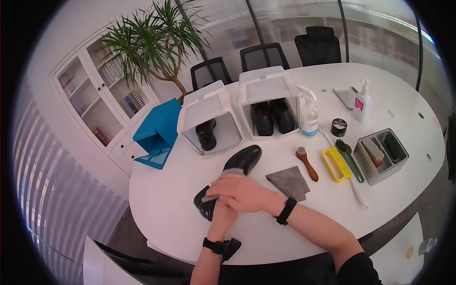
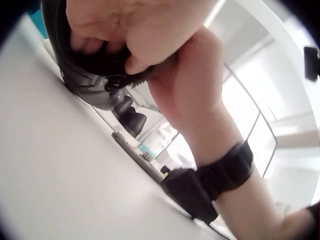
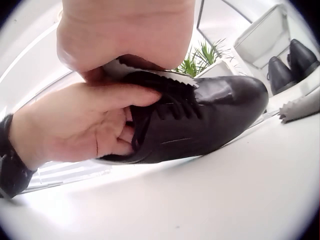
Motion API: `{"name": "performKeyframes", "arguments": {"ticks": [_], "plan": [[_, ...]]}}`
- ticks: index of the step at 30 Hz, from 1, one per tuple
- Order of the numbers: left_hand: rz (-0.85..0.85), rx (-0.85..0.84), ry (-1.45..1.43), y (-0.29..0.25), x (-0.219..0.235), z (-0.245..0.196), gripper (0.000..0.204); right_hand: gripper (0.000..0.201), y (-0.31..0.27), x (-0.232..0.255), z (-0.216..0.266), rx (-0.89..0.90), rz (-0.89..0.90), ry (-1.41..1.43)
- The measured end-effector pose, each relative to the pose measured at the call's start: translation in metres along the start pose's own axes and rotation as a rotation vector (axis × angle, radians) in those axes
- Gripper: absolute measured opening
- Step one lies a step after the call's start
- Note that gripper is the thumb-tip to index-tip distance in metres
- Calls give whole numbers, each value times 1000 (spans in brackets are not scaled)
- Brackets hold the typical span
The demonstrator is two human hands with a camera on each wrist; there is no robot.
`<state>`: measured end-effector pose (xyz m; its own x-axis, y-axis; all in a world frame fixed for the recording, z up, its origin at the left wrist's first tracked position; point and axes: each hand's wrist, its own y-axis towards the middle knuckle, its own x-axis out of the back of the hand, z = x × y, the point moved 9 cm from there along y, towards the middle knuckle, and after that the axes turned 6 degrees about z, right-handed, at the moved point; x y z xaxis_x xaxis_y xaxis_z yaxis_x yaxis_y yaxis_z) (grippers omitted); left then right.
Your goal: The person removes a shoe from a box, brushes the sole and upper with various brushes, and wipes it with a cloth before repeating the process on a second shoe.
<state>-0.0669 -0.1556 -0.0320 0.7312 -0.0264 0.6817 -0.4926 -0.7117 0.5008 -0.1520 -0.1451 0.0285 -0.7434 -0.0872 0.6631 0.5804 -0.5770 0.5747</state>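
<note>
A black lace-up shoe (image 1: 245, 158) lies on the white table, its toe pointing away to the upper right in the head view. The left hand (image 1: 224, 219) has its fingers inside the opening of the shoe (image 3: 200, 115), the thumb over the edge by the laces; the right wrist view shows this left hand (image 3: 85, 120) gripping it. Above it, the right hand (image 1: 244, 192) holds a grey zigzag-edged cloth (image 1: 232, 171) against the shoe's upper. The right hand's fingertips are hidden by the hand and cloth.
Right of the shoe lie a second grey cloth (image 1: 290, 183), a wooden brush (image 1: 307, 164), yellow brush (image 1: 336, 165) and grey caddy (image 1: 380, 176). Behind stand two white boxes (image 1: 202, 111) holding black shoes, a teal box (image 1: 164, 124) and a spray bottle (image 1: 309, 116).
</note>
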Motion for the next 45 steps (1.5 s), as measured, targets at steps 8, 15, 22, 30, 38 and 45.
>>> {"name": "performKeyframes", "arguments": {"ticks": [8, 15, 22, 30, 38, 45], "plan": [[-52, 693, -772, -20, 6, 24, 25, 33, -13, 68, -17, -84, -236, -393], [-139, 535, -1226, -30, 18, 10, 12, 34, -18, 98, -19, -227, -451, -313], [-272, 198, -1604, 12, 47, -10, 60, 40, 19, 39, 42, 70, -159, -40], [-205, 269, -1856, 45, 35, -8, 69, 41, 29, 45, 45, 191, -31, -202], [-170, 222, -2040, 42, 12, -5, 67, 47, 25, 64, 15, 52, -42, -419], [-62, 174, -2038, 39, 9, -8, 70, 48, 20, 105, 0, -84, -276, -599]]}}
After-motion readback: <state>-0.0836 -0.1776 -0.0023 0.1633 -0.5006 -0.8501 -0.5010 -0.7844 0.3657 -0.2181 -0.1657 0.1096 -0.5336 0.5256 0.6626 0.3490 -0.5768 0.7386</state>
